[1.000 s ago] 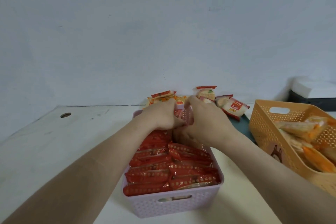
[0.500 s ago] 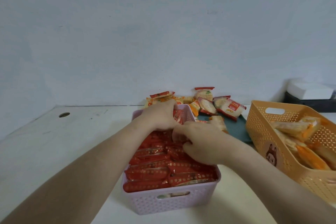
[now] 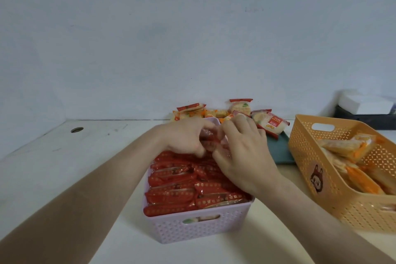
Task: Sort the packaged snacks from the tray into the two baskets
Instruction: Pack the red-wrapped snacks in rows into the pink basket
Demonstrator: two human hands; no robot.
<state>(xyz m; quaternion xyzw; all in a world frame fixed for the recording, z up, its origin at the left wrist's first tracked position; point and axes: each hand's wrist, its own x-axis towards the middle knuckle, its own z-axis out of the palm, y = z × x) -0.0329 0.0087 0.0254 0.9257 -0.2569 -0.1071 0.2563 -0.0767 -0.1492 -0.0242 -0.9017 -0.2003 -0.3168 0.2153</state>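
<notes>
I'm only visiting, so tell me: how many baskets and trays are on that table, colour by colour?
Purple basket: 1
Orange basket: 1
Teal tray: 1
Total: 3
</notes>
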